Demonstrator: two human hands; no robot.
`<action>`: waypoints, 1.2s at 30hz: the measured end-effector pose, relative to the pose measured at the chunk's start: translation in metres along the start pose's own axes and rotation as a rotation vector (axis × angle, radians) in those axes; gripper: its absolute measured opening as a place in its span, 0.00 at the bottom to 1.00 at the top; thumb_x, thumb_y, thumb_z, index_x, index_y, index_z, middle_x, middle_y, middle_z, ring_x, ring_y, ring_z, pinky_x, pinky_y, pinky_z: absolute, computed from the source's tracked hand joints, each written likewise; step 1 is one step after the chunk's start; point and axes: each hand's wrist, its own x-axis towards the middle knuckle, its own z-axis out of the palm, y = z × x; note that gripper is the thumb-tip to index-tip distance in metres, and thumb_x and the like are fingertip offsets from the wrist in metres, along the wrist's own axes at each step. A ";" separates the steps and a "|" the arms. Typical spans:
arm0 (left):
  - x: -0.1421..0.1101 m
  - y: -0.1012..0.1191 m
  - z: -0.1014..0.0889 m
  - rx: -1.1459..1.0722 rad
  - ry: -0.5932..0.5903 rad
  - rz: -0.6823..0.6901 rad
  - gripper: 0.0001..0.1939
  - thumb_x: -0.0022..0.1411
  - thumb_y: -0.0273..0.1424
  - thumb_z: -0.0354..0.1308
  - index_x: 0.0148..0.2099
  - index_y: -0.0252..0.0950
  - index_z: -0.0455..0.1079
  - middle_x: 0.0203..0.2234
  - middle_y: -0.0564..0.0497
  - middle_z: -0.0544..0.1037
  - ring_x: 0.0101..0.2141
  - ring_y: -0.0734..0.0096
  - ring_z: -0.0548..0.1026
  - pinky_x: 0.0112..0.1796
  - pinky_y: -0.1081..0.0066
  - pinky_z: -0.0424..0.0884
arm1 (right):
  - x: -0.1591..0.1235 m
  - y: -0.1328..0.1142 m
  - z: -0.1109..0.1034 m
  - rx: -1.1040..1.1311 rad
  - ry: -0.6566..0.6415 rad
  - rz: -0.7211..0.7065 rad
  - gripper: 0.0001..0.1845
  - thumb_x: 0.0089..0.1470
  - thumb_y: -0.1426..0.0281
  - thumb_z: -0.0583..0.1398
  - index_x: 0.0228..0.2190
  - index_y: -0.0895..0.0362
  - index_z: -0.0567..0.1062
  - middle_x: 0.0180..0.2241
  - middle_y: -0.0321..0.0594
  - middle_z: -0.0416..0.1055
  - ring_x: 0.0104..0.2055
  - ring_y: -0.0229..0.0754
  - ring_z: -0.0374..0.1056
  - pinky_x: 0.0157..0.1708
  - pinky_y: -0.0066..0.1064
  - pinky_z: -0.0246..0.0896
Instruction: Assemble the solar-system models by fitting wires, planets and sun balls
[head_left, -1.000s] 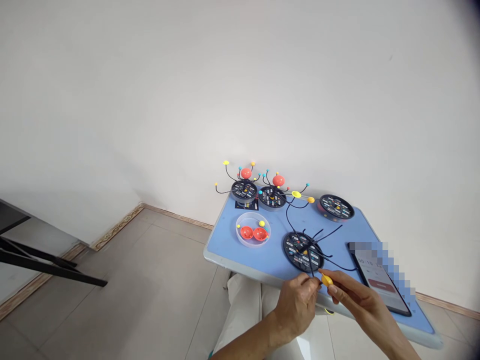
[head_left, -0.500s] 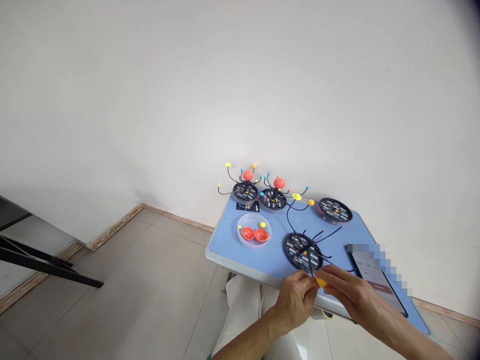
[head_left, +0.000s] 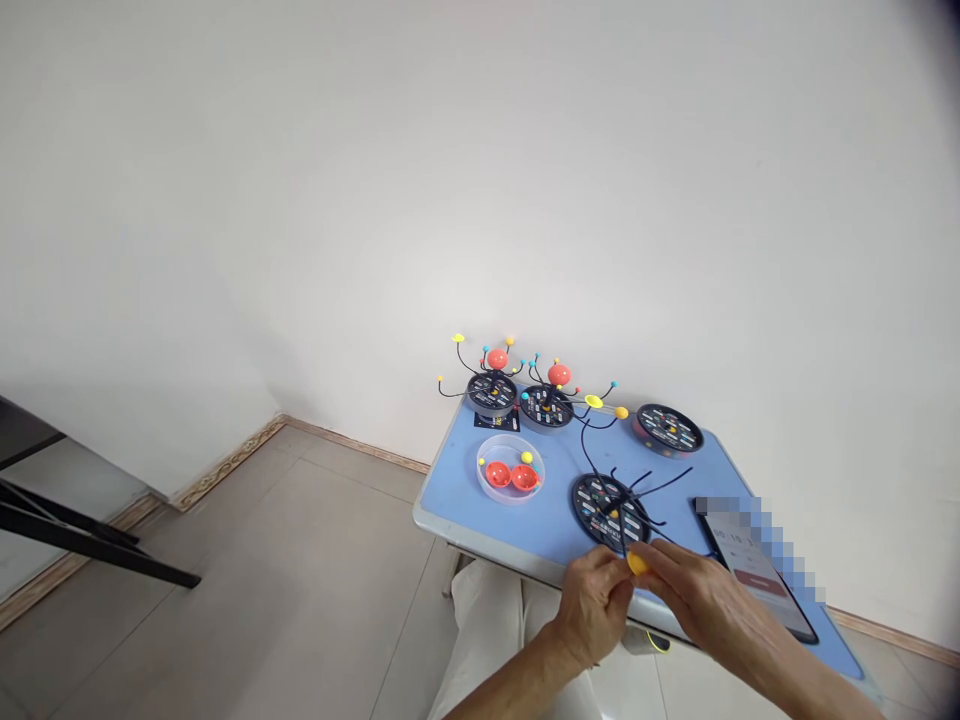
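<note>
At the table's front edge my left hand (head_left: 596,605) is closed, its fingers pinching the end of a black rod that belongs to a planet model. My right hand (head_left: 694,590) grips an orange ball (head_left: 638,562) between thumb and fingers, right at that rod end. Whether the ball sits on the rod is hidden by my fingers. Just beyond my hands lies the model's round black base (head_left: 592,512), printed with planet pictures, and several bare curved black rods (head_left: 662,480) spread from its centre.
A clear round tray (head_left: 482,485) holds two red half-shells (head_left: 498,474) and small balls. Behind it stand two models with red balls (head_left: 559,375). A closed round case (head_left: 670,430) is at the back right. A tablet (head_left: 757,565) lies on the blue table (head_left: 465,520) at right.
The orange ball has shifted slightly left, closer to my left hand, and more of it shows. The view has tilted slightly. Both hands keep their grip.
</note>
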 end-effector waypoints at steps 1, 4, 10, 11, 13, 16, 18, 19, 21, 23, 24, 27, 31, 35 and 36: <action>0.000 0.000 0.000 0.014 -0.007 -0.005 0.17 0.68 0.32 0.46 0.34 0.36 0.75 0.25 0.49 0.73 0.27 0.69 0.72 0.31 0.72 0.68 | -0.001 0.000 0.001 -0.007 0.012 0.006 0.14 0.67 0.68 0.47 0.33 0.53 0.69 0.26 0.38 0.71 0.24 0.42 0.69 0.21 0.31 0.57; 0.001 0.002 0.000 0.067 -0.030 -0.029 0.16 0.69 0.30 0.45 0.36 0.35 0.74 0.27 0.48 0.75 0.29 0.67 0.73 0.32 0.71 0.70 | -0.003 0.002 0.004 -0.033 0.030 0.018 0.13 0.67 0.67 0.46 0.32 0.52 0.67 0.27 0.38 0.71 0.25 0.43 0.70 0.22 0.31 0.58; 0.004 0.005 -0.003 0.135 -0.095 -0.061 0.13 0.68 0.27 0.46 0.42 0.34 0.73 0.31 0.46 0.76 0.32 0.64 0.74 0.34 0.68 0.71 | -0.004 0.002 0.001 -0.038 0.022 0.014 0.09 0.65 0.70 0.49 0.40 0.52 0.68 0.29 0.39 0.72 0.26 0.43 0.72 0.22 0.30 0.61; 0.005 0.005 -0.003 0.139 -0.109 -0.058 0.13 0.68 0.27 0.47 0.42 0.34 0.73 0.31 0.46 0.76 0.31 0.65 0.74 0.34 0.68 0.71 | -0.004 0.002 0.000 -0.047 0.025 -0.002 0.09 0.64 0.72 0.49 0.40 0.52 0.68 0.29 0.39 0.72 0.26 0.43 0.72 0.22 0.30 0.61; 0.006 0.004 -0.002 0.132 -0.123 -0.048 0.14 0.68 0.28 0.47 0.40 0.35 0.74 0.30 0.47 0.75 0.31 0.65 0.74 0.33 0.69 0.71 | -0.002 0.001 0.000 -0.070 0.035 -0.021 0.10 0.63 0.73 0.48 0.37 0.52 0.69 0.28 0.39 0.72 0.25 0.43 0.71 0.21 0.30 0.60; 0.005 0.001 0.001 0.106 -0.097 -0.038 0.16 0.70 0.30 0.45 0.38 0.36 0.74 0.29 0.47 0.75 0.30 0.65 0.74 0.32 0.69 0.70 | 0.000 0.000 0.002 -0.080 0.076 -0.019 0.10 0.62 0.74 0.49 0.33 0.52 0.68 0.25 0.37 0.71 0.23 0.43 0.71 0.20 0.29 0.59; 0.004 -0.002 0.005 0.105 -0.062 -0.028 0.17 0.70 0.31 0.45 0.36 0.35 0.74 0.28 0.47 0.74 0.29 0.66 0.73 0.31 0.70 0.69 | 0.002 0.000 0.004 -0.081 0.096 -0.012 0.10 0.61 0.75 0.49 0.31 0.52 0.66 0.24 0.36 0.71 0.22 0.42 0.70 0.19 0.29 0.57; 0.004 -0.003 0.006 0.111 -0.049 -0.022 0.17 0.70 0.31 0.45 0.35 0.35 0.73 0.27 0.47 0.74 0.28 0.67 0.73 0.30 0.70 0.69 | 0.002 0.000 0.004 -0.081 0.101 -0.011 0.10 0.61 0.75 0.49 0.31 0.51 0.66 0.23 0.35 0.71 0.22 0.42 0.70 0.19 0.28 0.57; 0.003 -0.005 0.009 0.130 -0.040 -0.013 0.17 0.69 0.30 0.45 0.33 0.35 0.72 0.26 0.48 0.73 0.27 0.68 0.72 0.29 0.71 0.68 | 0.002 0.001 0.006 -0.093 0.112 -0.001 0.09 0.60 0.75 0.49 0.30 0.51 0.65 0.23 0.35 0.71 0.20 0.41 0.69 0.18 0.28 0.55; 0.004 -0.005 0.011 0.148 -0.043 -0.006 0.16 0.68 0.28 0.45 0.31 0.35 0.71 0.25 0.48 0.73 0.26 0.68 0.72 0.28 0.71 0.68 | 0.001 0.002 0.008 -0.110 0.131 0.010 0.09 0.60 0.74 0.49 0.29 0.51 0.64 0.21 0.34 0.71 0.18 0.41 0.68 0.17 0.28 0.53; 0.004 -0.005 0.011 0.156 -0.043 -0.008 0.15 0.67 0.26 0.46 0.31 0.35 0.70 0.25 0.48 0.73 0.26 0.68 0.72 0.28 0.71 0.68 | 0.000 0.003 0.010 -0.116 0.135 0.017 0.09 0.61 0.74 0.49 0.29 0.51 0.64 0.21 0.34 0.71 0.18 0.41 0.68 0.17 0.28 0.53; 0.004 -0.001 0.011 0.182 -0.035 -0.053 0.14 0.65 0.23 0.46 0.31 0.35 0.70 0.26 0.48 0.74 0.27 0.68 0.72 0.29 0.71 0.68 | -0.001 0.005 0.014 -0.124 0.131 0.049 0.09 0.62 0.71 0.49 0.29 0.51 0.63 0.20 0.33 0.71 0.18 0.41 0.68 0.17 0.28 0.54; 0.004 0.006 0.008 0.205 -0.050 -0.116 0.12 0.63 0.22 0.47 0.32 0.35 0.71 0.28 0.46 0.76 0.28 0.66 0.73 0.30 0.69 0.69 | -0.003 0.009 0.019 -0.098 0.131 0.053 0.09 0.64 0.68 0.49 0.33 0.52 0.67 0.22 0.36 0.74 0.20 0.43 0.71 0.17 0.29 0.59; 0.006 0.011 0.005 0.214 -0.072 -0.141 0.11 0.62 0.21 0.48 0.36 0.35 0.71 0.29 0.46 0.76 0.29 0.65 0.73 0.31 0.68 0.70 | -0.006 0.016 0.019 -0.168 0.290 -0.044 0.19 0.68 0.60 0.45 0.46 0.56 0.70 0.26 0.41 0.78 0.20 0.47 0.74 0.17 0.32 0.63; 0.007 0.012 0.004 0.215 -0.076 -0.155 0.11 0.63 0.21 0.48 0.37 0.35 0.72 0.30 0.46 0.77 0.29 0.65 0.73 0.31 0.68 0.71 | -0.006 0.017 0.016 -0.194 0.329 -0.057 0.22 0.68 0.58 0.44 0.47 0.56 0.71 0.25 0.42 0.78 0.19 0.47 0.74 0.17 0.32 0.63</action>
